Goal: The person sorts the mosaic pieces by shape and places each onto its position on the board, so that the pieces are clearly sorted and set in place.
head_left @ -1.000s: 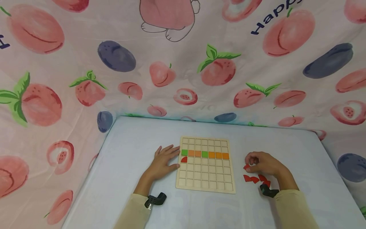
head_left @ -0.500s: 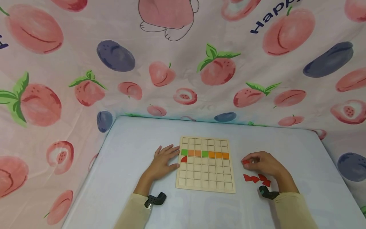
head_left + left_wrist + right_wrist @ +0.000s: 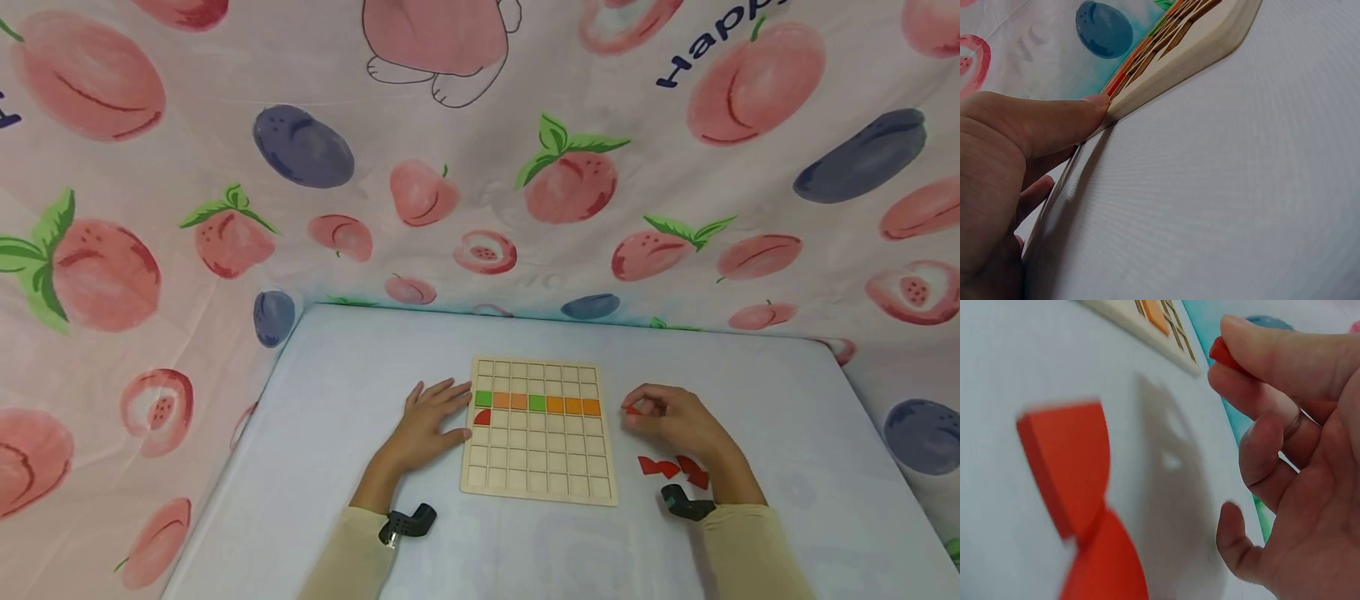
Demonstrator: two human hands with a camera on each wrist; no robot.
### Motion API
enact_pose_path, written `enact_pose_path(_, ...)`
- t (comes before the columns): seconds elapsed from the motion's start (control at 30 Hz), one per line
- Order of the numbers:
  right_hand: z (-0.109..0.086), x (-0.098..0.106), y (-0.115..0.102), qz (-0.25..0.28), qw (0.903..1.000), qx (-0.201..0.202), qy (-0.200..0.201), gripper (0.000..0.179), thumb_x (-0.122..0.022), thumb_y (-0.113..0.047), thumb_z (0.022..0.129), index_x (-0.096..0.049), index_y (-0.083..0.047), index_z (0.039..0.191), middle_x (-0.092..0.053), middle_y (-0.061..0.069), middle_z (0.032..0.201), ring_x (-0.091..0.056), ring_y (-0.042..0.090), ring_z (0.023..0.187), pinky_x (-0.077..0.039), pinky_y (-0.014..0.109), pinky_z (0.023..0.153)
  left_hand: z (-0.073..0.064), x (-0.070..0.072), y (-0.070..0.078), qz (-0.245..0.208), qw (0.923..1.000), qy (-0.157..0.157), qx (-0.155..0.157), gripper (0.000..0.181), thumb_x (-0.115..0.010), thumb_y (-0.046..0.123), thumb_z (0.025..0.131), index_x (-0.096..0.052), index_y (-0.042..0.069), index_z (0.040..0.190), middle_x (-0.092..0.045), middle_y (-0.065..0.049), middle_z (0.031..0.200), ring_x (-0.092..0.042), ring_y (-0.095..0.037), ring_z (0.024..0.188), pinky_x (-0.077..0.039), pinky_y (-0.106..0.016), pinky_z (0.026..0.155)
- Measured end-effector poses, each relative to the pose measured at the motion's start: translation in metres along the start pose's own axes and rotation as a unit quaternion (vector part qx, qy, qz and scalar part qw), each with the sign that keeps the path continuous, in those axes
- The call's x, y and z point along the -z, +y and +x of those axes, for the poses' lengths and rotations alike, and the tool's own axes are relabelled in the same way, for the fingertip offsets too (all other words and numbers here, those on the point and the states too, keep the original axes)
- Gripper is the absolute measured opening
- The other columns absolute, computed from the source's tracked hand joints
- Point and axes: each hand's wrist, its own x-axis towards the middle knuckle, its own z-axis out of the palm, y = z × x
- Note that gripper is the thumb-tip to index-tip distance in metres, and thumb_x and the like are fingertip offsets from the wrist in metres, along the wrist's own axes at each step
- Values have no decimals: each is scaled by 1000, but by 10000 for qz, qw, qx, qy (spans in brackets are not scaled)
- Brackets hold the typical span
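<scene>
A square wooden grid board lies on the table. Across its third row runs a line of green and orange square tiles, and one red fan-shaped piece sits in the leftmost cell below. My left hand rests beside the board with fingers spread; its thumb touches the left edge. To the right of the board, my right hand is raised over the table and pinches a small red piece between thumb and index finger. The fingers hide most of that piece.
Several red fan-shaped pieces lie on the white table below my right hand, some touching each other. A fruit-printed cloth hangs behind and at the left of the table. Black wrist cameras sit on both wrists.
My right hand has lifted the red piece away from the loose ones and moved left and slightly away, toward the board. The left hand stays where it was.
</scene>
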Motion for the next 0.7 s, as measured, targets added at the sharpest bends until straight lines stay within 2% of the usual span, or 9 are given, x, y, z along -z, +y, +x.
enact_pose_path(0.2, 8, -14, -14, 268, 9994, 238, -2, 17, -83, -23, 86, -71, -14, 95, -65, 4, 77, -56, 18, 74, -45, 25, 62, 0, 0, 0, 43, 9999, -75, 61, 64, -72, 36, 94, -53, 14, 150, -43, 5, 162, -28, -26, 156, -3, -60, 127)
enact_pose_path(0.3, 12, -23, -21, 592, 9979, 255, -35, 20, -85, -22, 84, -68, -12, 88, -67, 5, 74, -56, 17, 69, -44, 25, 59, 1, 0, -1, 71, 9999, -104, 64, 64, -72, 37, 94, -52, 14, 151, -43, 5, 162, -28, -25, 156, -3, -59, 127)
enact_pose_path(0.43, 17, -34, -30, 1031, 9942, 290, -78, 24, -86, -23, 83, -66, -10, 86, -71, 7, 76, -59, 16, 68, -48, 25, 60, 1, 0, -2, 85, 9999, -112, 66, 64, -71, 37, 94, -52, 15, 151, -42, 6, 162, -27, -25, 156, -3, -59, 127)
enact_pose_path(0.53, 21, -41, -35, 1207, 9918, 412, -56, 22, -86, -21, 83, -67, -10, 87, -74, 6, 84, -64, 18, 75, -53, 26, 66, 1, 0, -2, 57, 9999, -101, 66, 64, -71, 37, 94, -52, 15, 151, -43, 6, 162, -27, -25, 156, -3, -60, 127)
enact_pose_path(0.7, 25, -51, -44, 1125, 9926, 459, -66, 15, -84, -24, 86, -73, -15, 92, -74, 4, 103, -64, 21, 92, -53, 29, 78, 1, -1, -2, 1, 9999, -84, 71, 64, -71, 37, 94, -52, 15, 151, -43, 6, 162, -27, -25, 156, -3, -60, 127)
